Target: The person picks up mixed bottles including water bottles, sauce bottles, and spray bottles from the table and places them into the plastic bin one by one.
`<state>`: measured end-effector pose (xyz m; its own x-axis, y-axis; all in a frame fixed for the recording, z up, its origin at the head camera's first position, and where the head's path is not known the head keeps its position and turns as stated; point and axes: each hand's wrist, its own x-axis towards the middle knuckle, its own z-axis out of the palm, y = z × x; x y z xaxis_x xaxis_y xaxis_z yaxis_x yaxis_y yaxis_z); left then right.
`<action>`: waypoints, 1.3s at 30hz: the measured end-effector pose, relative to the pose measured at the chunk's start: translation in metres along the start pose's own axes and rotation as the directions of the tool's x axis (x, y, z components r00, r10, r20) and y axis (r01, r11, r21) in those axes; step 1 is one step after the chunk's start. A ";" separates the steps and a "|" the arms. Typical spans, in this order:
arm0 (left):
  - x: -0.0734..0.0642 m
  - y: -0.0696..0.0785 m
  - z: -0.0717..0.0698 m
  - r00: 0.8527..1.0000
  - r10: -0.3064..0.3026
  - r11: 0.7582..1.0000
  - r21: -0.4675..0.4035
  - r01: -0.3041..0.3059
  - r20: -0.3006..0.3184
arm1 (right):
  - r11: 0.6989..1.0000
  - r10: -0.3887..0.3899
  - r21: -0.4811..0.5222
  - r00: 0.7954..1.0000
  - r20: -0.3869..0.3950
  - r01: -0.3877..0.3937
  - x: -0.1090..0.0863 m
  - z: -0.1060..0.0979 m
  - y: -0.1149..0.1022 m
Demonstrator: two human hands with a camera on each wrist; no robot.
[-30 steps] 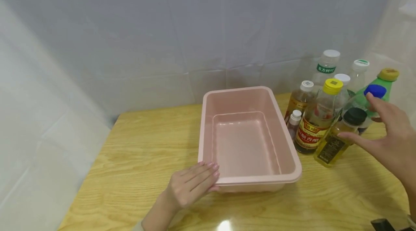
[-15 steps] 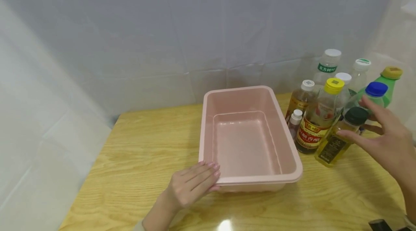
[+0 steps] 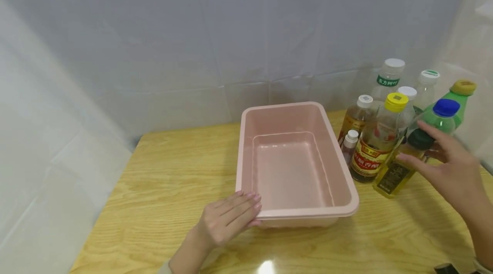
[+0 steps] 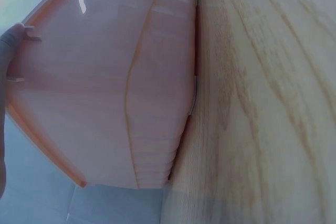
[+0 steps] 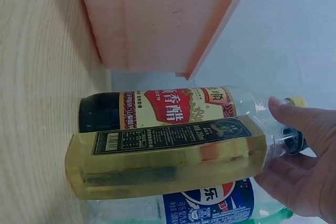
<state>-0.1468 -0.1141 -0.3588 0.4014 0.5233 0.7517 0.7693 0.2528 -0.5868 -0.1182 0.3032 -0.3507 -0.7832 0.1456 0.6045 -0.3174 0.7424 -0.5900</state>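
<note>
My left hand [image 3: 231, 218] grips the near left corner of a pink plastic basin [image 3: 348, 205], fingers over the rim and thumb below it. In the left wrist view, a thumb or finger shows at the rim of the basin [image 4: 89, 77]. My right hand [image 3: 454, 165] is spread around the neck of a dark-capped bottle of yellow oil [image 3: 396, 175], which stands upright. In the right wrist view, the thumb is apart from the oil bottle [image 5: 157, 161], with the other fingers at the far side of its neck. A yellow-capped vinegar bottle [image 3: 367, 154] stands beside it.
Several more bottles crowd the table's right side: a blue-capped bottle [image 3: 446, 109], a green bottle [image 3: 460, 98], a small white-capped bottle [image 3: 348, 143] and a brown one [image 3: 356, 117]. Pale sheeting [image 3: 173, 51] hangs behind the wooden table [image 3: 169, 180].
My right hand has moved left and closer around the neck of the oil bottle, thumb and forefinger drawing nearer each other. My left hand and the basin stay put.
</note>
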 end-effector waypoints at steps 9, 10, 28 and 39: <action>0.001 0.000 0.000 1.000 -0.002 1.000 0.002 0.002 -0.004 | 0.986 -0.155 -0.069 0.987 -0.039 0.152 0.000 -0.001 -0.004; 0.001 0.000 0.000 1.000 -0.004 1.000 0.002 0.004 -0.003 | 0.986 -0.156 -0.062 0.987 -0.043 0.154 0.000 -0.001 -0.004; 0.000 -0.001 0.001 1.000 -0.002 1.000 0.010 0.002 0.000 | 0.998 -0.021 0.053 1.000 -0.014 0.022 -0.007 -0.005 -0.009; 0.001 -0.001 0.000 1.000 -0.004 1.000 0.009 0.004 0.002 | 0.991 0.071 0.102 0.987 0.143 -0.086 -0.009 -0.014 -0.008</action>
<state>-0.1469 -0.1135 -0.3578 0.3973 0.5244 0.7531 0.7660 0.2624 -0.5868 -0.1009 0.3047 -0.3438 -0.8722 0.1027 0.4783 -0.3016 0.6568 -0.6911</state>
